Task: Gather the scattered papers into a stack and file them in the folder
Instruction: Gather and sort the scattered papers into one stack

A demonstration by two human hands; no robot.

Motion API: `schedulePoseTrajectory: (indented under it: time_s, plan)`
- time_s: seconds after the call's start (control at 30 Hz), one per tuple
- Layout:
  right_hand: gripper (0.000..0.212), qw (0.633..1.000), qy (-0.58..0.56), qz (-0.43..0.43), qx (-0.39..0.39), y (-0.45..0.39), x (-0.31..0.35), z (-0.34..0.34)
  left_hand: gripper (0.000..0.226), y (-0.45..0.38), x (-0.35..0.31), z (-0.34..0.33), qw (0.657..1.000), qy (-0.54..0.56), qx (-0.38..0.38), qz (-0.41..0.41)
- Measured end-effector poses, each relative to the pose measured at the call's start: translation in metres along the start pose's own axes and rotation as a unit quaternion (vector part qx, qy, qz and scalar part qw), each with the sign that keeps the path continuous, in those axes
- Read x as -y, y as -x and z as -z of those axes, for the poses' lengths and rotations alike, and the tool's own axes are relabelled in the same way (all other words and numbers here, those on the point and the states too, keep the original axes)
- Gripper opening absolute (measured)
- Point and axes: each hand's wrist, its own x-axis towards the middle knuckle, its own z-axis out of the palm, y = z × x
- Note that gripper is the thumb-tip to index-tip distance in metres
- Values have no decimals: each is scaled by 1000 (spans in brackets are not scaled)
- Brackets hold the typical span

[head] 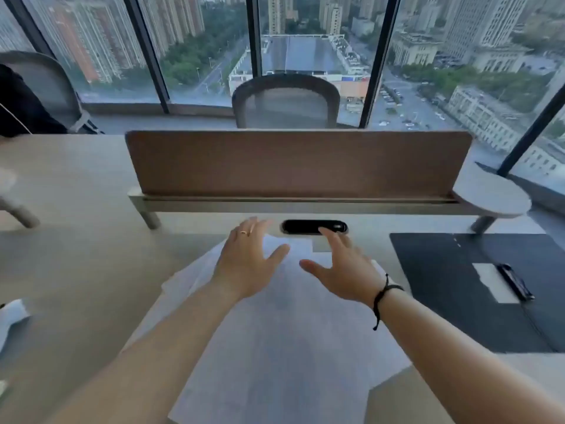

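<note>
Several white papers [275,341] lie overlapped and askew on the desk right in front of me. My left hand [247,258], with a ring on one finger, hovers over their far left part, fingers spread, holding nothing. My right hand [342,270], a black cord at the wrist, is spread over the far right part, also empty. A black open folder [452,289] lies flat on the desk to the right, with a white label and a black clip [516,283] on it.
A brown divider panel [293,163] runs across the desk [76,270] behind the papers, with a black cable slot [315,227] just before it. A mesh chair [286,102] stands beyond, another chair at far left. A white object [12,316] sits at the left edge.
</note>
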Motion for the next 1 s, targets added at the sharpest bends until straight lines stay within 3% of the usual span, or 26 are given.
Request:
schedulePoseTrajectory:
  time_s: [0.13,0.33,0.57,0.7,0.8,0.9,1.0]
  plan:
    - [100,993,85,-25,82,12,-68,-106,88,41,67,-93,987,-100,119,37]
    - [89,981,162,56,-90,14,-103,-171,78,69,85,-160,989,-145,26,-22]
    - [83,982,106,39,-151,43,-114,-158,67,100,85,-134,995,-92,-15,-18]
    - [86,985,141,20,-102,76,-133,-160,83,106,127,-96,982,-163,-8,97]
    - [101,986,151,0,-73,79,-137,-160,93,117,157,-88,967,-173,-7,186]
    - [107,990,125,-12,-66,81,-126,-162,94,128,161,-98,966,-143,14,214]
    - [101,992,12,-20,-120,84,-113,-155,91,127,155,-106,969,-137,17,206]
